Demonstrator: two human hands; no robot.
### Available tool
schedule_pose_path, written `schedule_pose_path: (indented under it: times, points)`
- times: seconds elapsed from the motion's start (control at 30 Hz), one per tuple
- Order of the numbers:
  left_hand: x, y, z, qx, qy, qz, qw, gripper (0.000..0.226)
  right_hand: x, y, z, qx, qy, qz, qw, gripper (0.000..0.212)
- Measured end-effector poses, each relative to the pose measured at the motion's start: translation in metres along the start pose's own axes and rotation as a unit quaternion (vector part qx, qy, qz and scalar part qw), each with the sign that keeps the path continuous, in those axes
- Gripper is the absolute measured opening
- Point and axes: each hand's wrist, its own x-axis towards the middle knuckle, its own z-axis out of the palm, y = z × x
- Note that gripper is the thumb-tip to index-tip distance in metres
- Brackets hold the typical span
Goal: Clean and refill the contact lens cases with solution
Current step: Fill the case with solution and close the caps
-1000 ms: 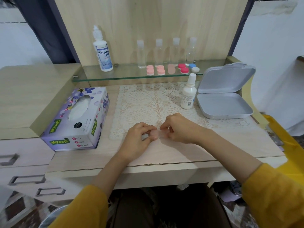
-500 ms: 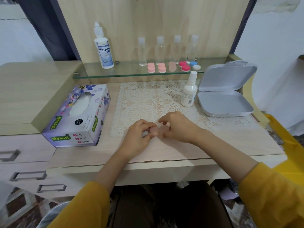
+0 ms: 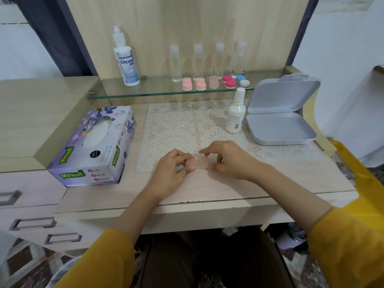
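At the front edge of the cream lace mat (image 3: pixel 176 129), I find the pale pink translucent lens case (image 3: pixel 198 163) pinched at either end by left hand (image 3: pixel 171 170) and right hand (image 3: pixel 227 160), braced, I judge, for unscrewing a cap.

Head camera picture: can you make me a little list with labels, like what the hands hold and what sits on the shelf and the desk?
Hands: left hand and right hand both pinch a small pale pink lens case over the white lace mat.
Shelf: glass shelf with a tall white solution bottle, four clear plastic bottles and a row of pink, red and blue-white lens cases.
Desk left: purple flowered tissue box.
Desk right: small white squeeze bottle beside an open grey hinged box.
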Motion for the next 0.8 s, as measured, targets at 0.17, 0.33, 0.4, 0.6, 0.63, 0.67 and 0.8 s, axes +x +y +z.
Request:
schedule_pose_path:
  times: [0.17, 0.33, 0.4, 0.6, 0.63, 0.67, 0.8]
  points:
    - [-0.001, 0.000, 0.000, 0.002, 0.000, 0.001, 1.000, 0.027, 0.005, -0.003, 0.006, -0.044, -0.005, -0.011, 0.999, 0.016]
    - [0.000, 0.000, 0.001, -0.001, 0.001, -0.007, 1.000, 0.025, 0.009, -0.001, 0.013, -0.087, 0.003, -0.009, 0.996, 0.018]
    - [0.000, 0.000, 0.001, 0.000, 0.000, -0.006, 1.000, 0.025, 0.010, -0.001, 0.013, -0.090, -0.001, -0.011, 0.996, 0.017]
    - [0.000, 0.000, 0.001, 0.007, 0.008, -0.004, 1.000, 0.026, 0.006, -0.002, 0.015, -0.089, 0.002, -0.004, 0.996, 0.021]
    - [0.000, 0.001, 0.002, 0.008, 0.010, -0.004, 1.000, 0.026, 0.005, -0.003, 0.016, -0.091, 0.002, 0.000, 0.996, 0.022]
    - [0.000, 0.001, 0.002, 0.010, 0.011, -0.004, 1.000, 0.026, 0.004, -0.004, 0.017, -0.093, 0.002, 0.004, 0.996, 0.024]
    - [-0.001, 0.002, 0.001, 0.011, 0.011, -0.005, 1.000, 0.025, 0.004, -0.005, 0.019, -0.108, 0.003, 0.019, 0.994, 0.040]
